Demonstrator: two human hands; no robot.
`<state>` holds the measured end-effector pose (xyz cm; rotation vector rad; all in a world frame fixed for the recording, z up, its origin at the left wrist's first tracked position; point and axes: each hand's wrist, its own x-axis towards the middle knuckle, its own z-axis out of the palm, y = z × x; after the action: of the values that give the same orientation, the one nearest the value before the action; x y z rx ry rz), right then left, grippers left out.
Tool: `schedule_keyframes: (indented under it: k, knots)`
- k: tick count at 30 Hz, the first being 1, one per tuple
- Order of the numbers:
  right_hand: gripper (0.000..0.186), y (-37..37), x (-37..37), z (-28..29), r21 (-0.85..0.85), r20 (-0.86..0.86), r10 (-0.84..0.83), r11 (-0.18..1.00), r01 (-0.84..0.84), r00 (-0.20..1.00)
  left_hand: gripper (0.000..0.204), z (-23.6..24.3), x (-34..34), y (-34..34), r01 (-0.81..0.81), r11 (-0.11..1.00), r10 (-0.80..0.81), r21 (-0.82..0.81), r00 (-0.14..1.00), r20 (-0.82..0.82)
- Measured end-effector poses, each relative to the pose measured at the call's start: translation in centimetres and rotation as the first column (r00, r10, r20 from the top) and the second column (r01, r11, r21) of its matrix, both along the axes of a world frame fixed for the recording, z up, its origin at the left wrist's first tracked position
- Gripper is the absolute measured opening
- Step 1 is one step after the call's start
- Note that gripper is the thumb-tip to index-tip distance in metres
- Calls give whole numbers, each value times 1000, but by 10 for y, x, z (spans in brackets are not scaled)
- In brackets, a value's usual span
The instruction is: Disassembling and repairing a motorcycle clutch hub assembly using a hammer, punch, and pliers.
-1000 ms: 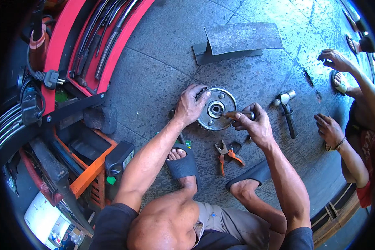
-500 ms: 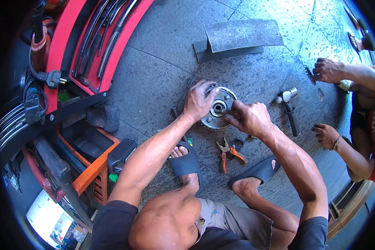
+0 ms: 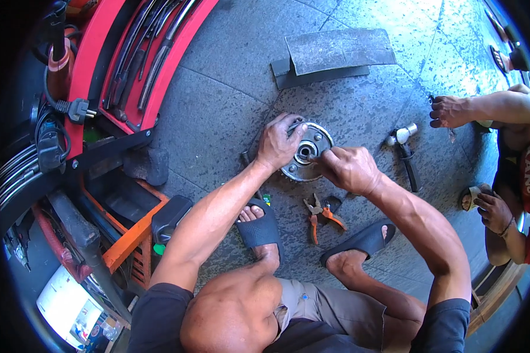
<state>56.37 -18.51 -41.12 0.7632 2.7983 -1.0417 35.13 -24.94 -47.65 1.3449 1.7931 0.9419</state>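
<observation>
Hub of metal [image 3: 305, 153], round and toothed at the rim, is in the middle of the scene, and the left hand [image 3: 278, 143] is closed around its left edge with the thumb on the face. The right hand [image 3: 353, 169] is at its right side with fingers bent inward, but I cannot tell if they hold something, because the hand hides it. Orange-handled pliers [image 3: 315, 212] lie nearer on the tiled floor [image 3: 212, 123], and a hammer [image 3: 406, 154] lies to the right.
</observation>
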Motion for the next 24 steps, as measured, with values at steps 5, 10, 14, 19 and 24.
schedule_keyframes:
  k: [5,10,14,19,24]
  knots:
    - [21,0,-6,3,-9,-1,21,1000,-21,1000,30,2,0,-2,5,1000,-5,-25,1000,-9]
    - [24,-5,-13,8,-299,78,-128,943,146,989,30,-1,-2,-3,10,1000,-10,-15,1000,-15]
    - [28,-2,-10,10,-235,35,-80,968,86,996,26,-1,1,-1,5,1000,-5,16,1000,-24]
    - [36,-34,-7,12,165,178,53,983,-83,983,26,-1,1,-1,-1,1000,1,27,1000,-11]
    - [34,-68,4,11,-65,-37,-286,957,283,958,27,-4,-4,-3,21,1000,-21,14,1000,5]
